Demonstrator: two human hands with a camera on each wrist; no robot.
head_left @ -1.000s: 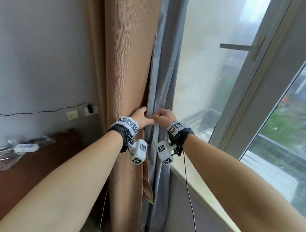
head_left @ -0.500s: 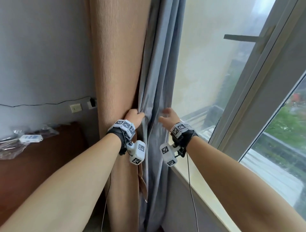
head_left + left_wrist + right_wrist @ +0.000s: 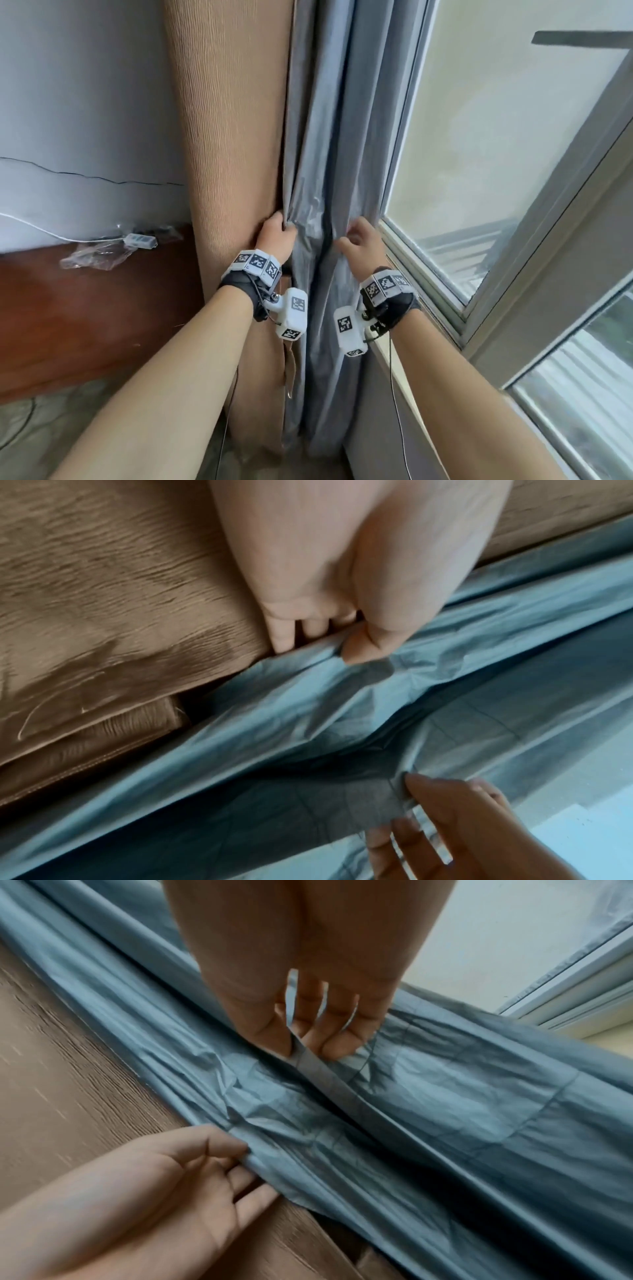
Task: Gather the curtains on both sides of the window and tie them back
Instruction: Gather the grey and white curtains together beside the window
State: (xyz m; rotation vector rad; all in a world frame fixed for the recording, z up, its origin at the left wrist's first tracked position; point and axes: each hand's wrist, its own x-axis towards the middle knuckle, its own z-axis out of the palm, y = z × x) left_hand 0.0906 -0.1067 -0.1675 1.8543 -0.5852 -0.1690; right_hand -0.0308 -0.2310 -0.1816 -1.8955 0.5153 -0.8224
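Blue-grey curtain held at both edges beside the window

The blue-grey curtain (image 3: 329, 171), hanging between the tan curtain (image 3: 236, 137) and the window (image 3: 479, 154), is pinched by the left hand (image 3: 275, 236) and the right hand (image 3: 359, 245), fingers (image 3: 363, 645) clamped on folds.

Both hands (image 3: 298, 993) pinch blue curtain (image 3: 428, 1096) folds

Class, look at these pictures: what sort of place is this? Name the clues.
Probably a room in a home, at its window. A tan curtain and a grey-blue curtain hang beside the window; a wooden cabinet stands by the wall.
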